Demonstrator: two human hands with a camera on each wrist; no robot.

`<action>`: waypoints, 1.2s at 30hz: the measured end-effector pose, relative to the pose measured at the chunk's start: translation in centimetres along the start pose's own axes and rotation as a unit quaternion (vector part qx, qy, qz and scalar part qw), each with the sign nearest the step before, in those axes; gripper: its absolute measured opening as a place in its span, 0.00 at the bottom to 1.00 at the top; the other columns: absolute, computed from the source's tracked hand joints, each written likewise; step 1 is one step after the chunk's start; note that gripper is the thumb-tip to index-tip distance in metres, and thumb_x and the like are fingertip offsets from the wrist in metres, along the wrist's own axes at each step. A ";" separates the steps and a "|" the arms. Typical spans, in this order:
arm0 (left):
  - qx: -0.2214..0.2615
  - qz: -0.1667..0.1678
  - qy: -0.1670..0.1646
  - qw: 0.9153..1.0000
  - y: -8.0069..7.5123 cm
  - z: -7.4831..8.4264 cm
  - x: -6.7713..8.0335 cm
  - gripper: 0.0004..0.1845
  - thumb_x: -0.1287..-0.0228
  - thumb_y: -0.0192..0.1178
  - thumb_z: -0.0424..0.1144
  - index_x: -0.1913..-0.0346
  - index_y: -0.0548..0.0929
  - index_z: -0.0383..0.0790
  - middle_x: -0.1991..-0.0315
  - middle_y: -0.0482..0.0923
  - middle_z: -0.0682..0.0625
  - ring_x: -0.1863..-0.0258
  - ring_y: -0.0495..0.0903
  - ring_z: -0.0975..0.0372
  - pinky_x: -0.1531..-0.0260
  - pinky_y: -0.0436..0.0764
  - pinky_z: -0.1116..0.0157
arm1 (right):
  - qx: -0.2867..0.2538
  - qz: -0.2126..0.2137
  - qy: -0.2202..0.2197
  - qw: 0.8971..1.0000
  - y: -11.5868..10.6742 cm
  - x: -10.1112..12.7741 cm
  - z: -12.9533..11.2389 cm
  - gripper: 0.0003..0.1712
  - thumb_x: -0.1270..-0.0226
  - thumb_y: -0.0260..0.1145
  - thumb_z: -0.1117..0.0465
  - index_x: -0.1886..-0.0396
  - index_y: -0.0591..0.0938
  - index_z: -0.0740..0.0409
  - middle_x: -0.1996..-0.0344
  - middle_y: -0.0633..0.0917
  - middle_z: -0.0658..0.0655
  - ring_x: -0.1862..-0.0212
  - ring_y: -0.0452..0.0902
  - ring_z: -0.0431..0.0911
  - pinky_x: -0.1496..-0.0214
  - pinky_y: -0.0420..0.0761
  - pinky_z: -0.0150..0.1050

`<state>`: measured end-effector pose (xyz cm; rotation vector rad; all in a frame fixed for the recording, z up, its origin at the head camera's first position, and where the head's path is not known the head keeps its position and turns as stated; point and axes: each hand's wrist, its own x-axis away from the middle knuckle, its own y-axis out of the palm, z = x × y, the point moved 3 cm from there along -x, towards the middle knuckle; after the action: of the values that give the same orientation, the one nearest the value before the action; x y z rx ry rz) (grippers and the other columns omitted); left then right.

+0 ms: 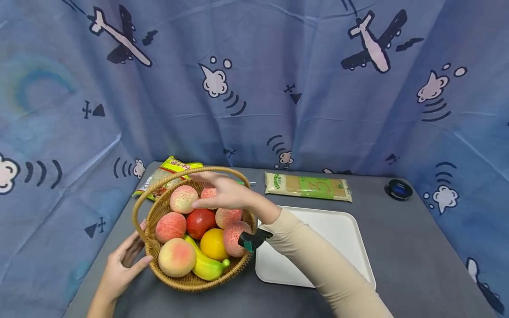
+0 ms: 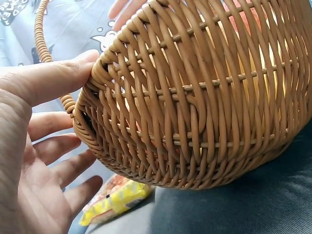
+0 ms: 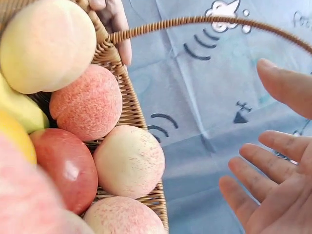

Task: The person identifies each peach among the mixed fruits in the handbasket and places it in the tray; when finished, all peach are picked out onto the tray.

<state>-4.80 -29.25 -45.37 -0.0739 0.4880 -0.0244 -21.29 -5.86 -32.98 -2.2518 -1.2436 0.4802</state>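
Observation:
A wicker basket point(image 1: 191, 287) with an arched handle point(image 1: 137, 207) stands on the left of the table, filled with fruit. In it lie several peaches point(image 1: 177, 257), a red apple point(image 1: 200, 224), a yellow-orange fruit point(image 1: 214, 244) and a banana point(image 1: 207, 265). At the basket's left end, my left hand point(image 1: 121, 265) touches the rim near the handle's base, thumb and fingers spread; the left wrist view shows the thumb tip against the weave point(image 2: 185, 97). Over the far side of the fruit reaches my right hand point(image 1: 220, 192), its fingers extended and nothing held in the right wrist view.
Right of the basket lies a white tray point(image 1: 338, 243), partly under my right forearm. Behind it is a green and tan noodle packet point(image 1: 308, 186). A yellow food bag point(image 1: 171, 170) sits behind the basket, and a round black object point(image 1: 399, 190) rests at the back right. A curtain point(image 1: 254, 88) bounds the table.

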 end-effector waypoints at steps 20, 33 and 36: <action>-0.004 0.001 -0.018 1.000 -0.2 -0.2 -0.1 0.39 0.48 0.55 0.10 0.31 0.54 0.19 0.27 0.58 0.46 0.32 0.65 0.66 0.36 0.66 0.76 | -0.082 -0.088 0.070 0.990 2.1 -8.2 4.8 0.28 0.37 0.66 0.58 0.37 0.73 0.60 0.40 0.76 0.58 0.39 0.71 0.48 0.39 0.73 0.29; -0.014 0.003 -0.003 1.000 -0.2 0.1 -0.2 0.38 0.49 0.56 0.10 0.34 0.54 0.14 0.29 0.61 0.48 0.33 0.65 0.67 0.36 0.67 0.76 | -0.051 -0.119 0.135 0.982 2.3 -9.0 6.3 0.33 0.41 0.69 0.58 0.34 0.72 0.54 0.37 0.74 0.53 0.35 0.67 0.45 0.33 0.68 0.31; -0.015 0.004 -0.003 1.000 -0.2 0.0 -0.1 0.38 0.49 0.56 0.10 0.33 0.54 0.15 0.28 0.60 0.48 0.33 0.65 0.67 0.36 0.67 0.76 | -0.046 -0.115 0.143 0.982 2.5 -9.0 6.5 0.33 0.43 0.71 0.58 0.36 0.74 0.50 0.38 0.76 0.50 0.37 0.69 0.42 0.35 0.70 0.30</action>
<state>-4.87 -29.47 -45.31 -0.1011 0.4830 -0.0084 -27.72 -12.88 -39.12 -2.1221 -1.3723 0.0093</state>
